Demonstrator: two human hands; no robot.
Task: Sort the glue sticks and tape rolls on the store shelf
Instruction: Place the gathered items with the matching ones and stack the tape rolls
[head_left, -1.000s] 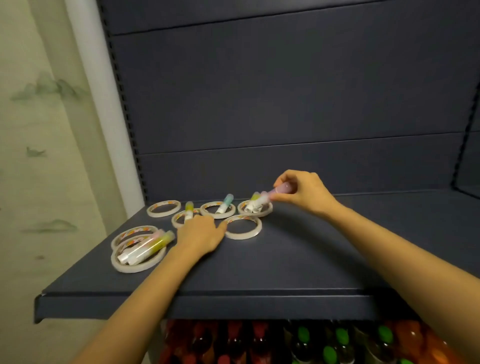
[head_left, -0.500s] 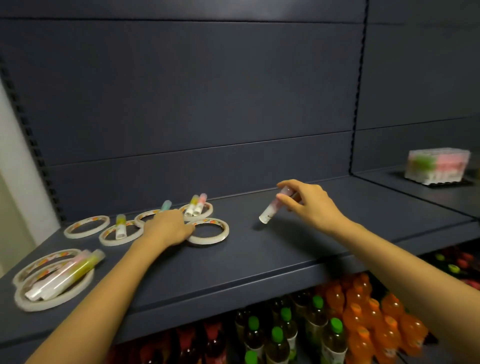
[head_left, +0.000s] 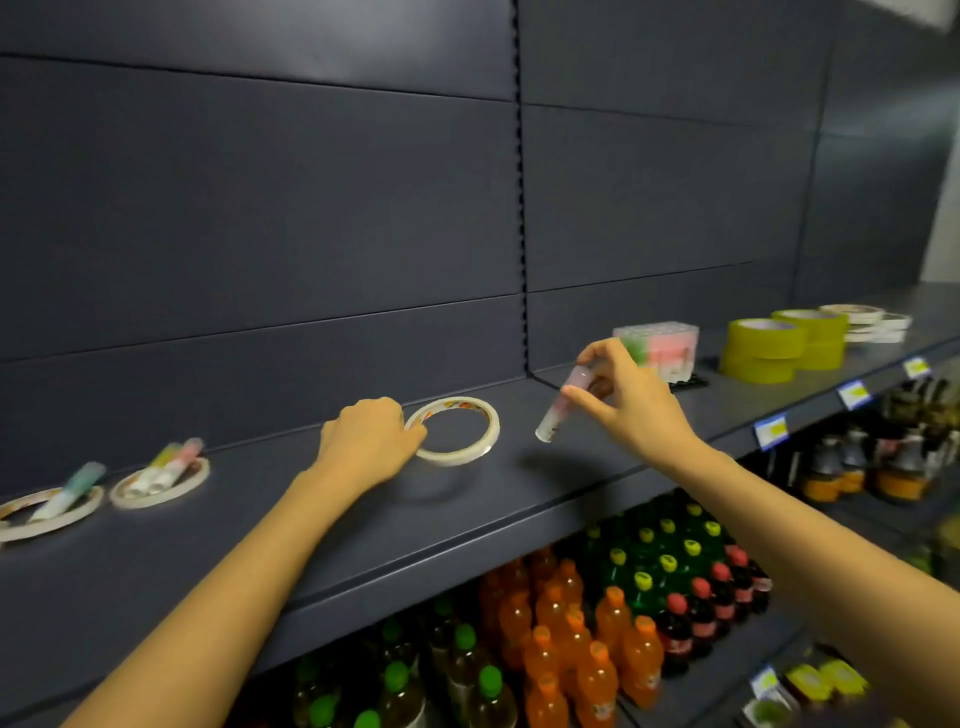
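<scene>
A dark grey store shelf (head_left: 363, 525) runs from eight o'clock to two o'clock across my head view, backed by a slatted panel (head_left: 260, 208) of the same colour. Below it, at five o'clock, stand rows of drink bottles (head_left: 571, 623) with orange, green and red caps. At two o'clock on the shelf sit stacked yellow tape rolls (head_left: 779, 345), with flat white rolls (head_left: 862, 322) beyond them and a clear box of glue sticks (head_left: 662, 345) just to their nine o'clock, partly hidden behind the right hand.

The left hand (head_left: 369, 441), near centre, has its fingers curled round the nine o'clock rim of a white tape roll (head_left: 457, 458), covering that edge; the roll looks tilted, with a shadow under it. The right hand (head_left: 634, 400), at its three o'clock, pinches a pink glue stick (head_left: 553, 418) between thumb and fingers, clear of the shelf, with the stick's lower end pointing to seven o'clock.

At nine o'clock lie two more tape rings (head_left: 150, 501), one carrying two glue sticks (head_left: 166, 465), the other a teal stick (head_left: 72, 491). Blue price tags (head_left: 771, 431) dot the shelf edge at three o'clock.
</scene>
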